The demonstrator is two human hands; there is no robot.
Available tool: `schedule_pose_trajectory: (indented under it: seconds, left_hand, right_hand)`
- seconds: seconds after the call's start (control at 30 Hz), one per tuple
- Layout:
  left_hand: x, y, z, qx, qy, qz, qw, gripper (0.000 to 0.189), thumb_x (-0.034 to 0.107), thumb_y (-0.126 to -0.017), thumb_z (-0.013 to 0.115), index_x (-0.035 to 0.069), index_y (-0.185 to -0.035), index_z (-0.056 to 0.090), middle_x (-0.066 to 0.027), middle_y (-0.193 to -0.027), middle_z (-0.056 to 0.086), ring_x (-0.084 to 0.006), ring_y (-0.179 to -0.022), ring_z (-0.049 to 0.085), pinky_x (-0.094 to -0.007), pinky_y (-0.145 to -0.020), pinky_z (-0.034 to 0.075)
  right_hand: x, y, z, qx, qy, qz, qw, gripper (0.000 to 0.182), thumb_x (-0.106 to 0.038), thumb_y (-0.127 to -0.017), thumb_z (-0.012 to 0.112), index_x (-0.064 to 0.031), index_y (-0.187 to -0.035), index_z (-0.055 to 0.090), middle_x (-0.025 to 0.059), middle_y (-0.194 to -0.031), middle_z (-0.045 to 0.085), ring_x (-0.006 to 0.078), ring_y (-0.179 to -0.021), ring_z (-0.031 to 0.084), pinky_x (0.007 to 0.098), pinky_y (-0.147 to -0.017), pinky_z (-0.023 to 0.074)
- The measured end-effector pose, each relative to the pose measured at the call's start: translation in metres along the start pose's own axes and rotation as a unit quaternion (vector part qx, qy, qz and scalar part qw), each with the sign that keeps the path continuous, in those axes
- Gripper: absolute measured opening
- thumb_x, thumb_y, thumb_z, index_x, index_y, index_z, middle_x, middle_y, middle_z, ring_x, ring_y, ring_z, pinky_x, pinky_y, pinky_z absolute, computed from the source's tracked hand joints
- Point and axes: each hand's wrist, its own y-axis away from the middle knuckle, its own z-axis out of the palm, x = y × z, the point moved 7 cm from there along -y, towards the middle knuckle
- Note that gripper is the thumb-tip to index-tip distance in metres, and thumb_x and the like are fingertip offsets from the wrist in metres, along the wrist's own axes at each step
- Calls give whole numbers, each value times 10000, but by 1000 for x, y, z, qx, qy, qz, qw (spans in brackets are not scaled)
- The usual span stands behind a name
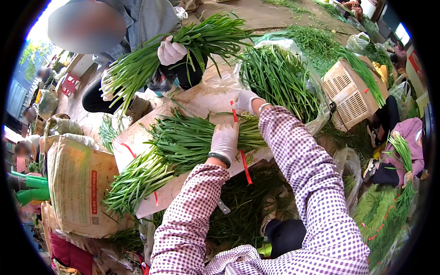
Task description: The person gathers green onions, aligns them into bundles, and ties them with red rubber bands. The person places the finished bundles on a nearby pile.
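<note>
A bundle of garlic chives (185, 137) lies across a pale board (209, 103), its cut ends pointing right. My left hand (224, 141), in a white glove, is closed over the bundle and presses it down. A red tie strip (244, 166) runs beneath the bundle, one end hanging off the board's near edge. At the far side, the gloved fingers of my right hand (246, 101) pinch the strip's other end. Lighter chives (144, 175) lie at the board's left corner, near two more red strips (129, 150).
Opposite me, a person's gloved hands (172, 51) hold a large chive bunch (206, 34). A plastic-lined heap of chives (278, 79) stands at the far right, beside an upturned plastic crate (354, 89). A big printed sack (79, 185) stands left; loose greens (247, 206) lie below the board.
</note>
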Motion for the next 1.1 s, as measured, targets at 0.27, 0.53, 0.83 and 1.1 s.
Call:
schedule_pose_trajectory:
  seconds: [0.27,0.53,0.83,1.1]
  left_hand:
    - [-4,20,-11,53,-73,-2,996,518,219,-689,760,81,-1132,531,-91,-886,623,-260,-879,622,-362,-812,452]
    - [-7,2,3,-4,-19,-30,999,268,153,-792,635,76,-1040,571,-101,-834,664,-282,-839,652,-378,-809,472]
    - [-19,-6,0,-132,132,-73,980,1118,298,-478,903,177,-1444,353,-137,-1412,440,-321,-1273,467,-390,-1085,363]
    - [-14,-5,-13,-163,90,-70,980,1115,307,-465,902,187,-1449,391,-141,-1285,571,-316,-1192,541,-373,-1034,422]
  right_hand:
    - [-28,-2,-21,125,-46,51,990,331,-349,-802,687,-67,-973,713,186,-974,693,369,-880,664,415,-779,523]
    - [-41,41,-59,170,-152,0,974,240,-277,-833,676,-80,-971,691,178,-874,682,329,-831,663,399,-732,521]
    - [-109,198,-31,331,76,-319,885,59,-160,-771,595,-113,-802,615,34,-773,609,204,-777,608,332,-722,497]
    - [-71,274,29,317,-27,-191,929,355,-172,-753,713,-166,-1101,642,7,-823,539,213,-783,553,350,-695,467]
